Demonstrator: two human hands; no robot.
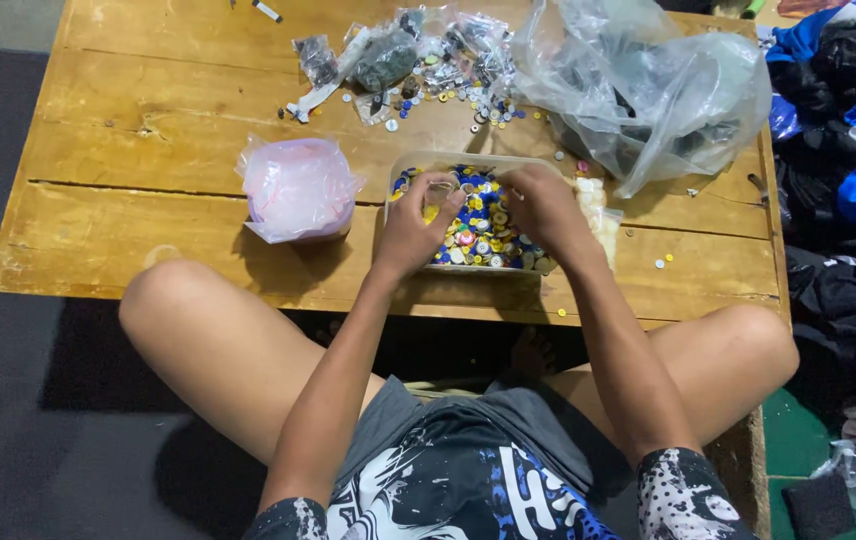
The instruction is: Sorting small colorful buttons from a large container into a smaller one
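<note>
Both hands work a tray of coloured buttons on a wooden worktop.

The left hand (416,232) pinches a small clear bag (438,193) over the tray (418,160); the right hand (540,205), fingers bunched, picks among the buttons (478,235). The tray looks largely full. Beyond the hands lie scattered loose buttons (448,95); a filled pink bag (296,188) sits just left.

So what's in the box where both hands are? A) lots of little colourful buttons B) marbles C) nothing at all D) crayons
A: the pale box is heaped with small round buttons in blue, yellow and white, and the left hand and right hand are both in among them.
</note>
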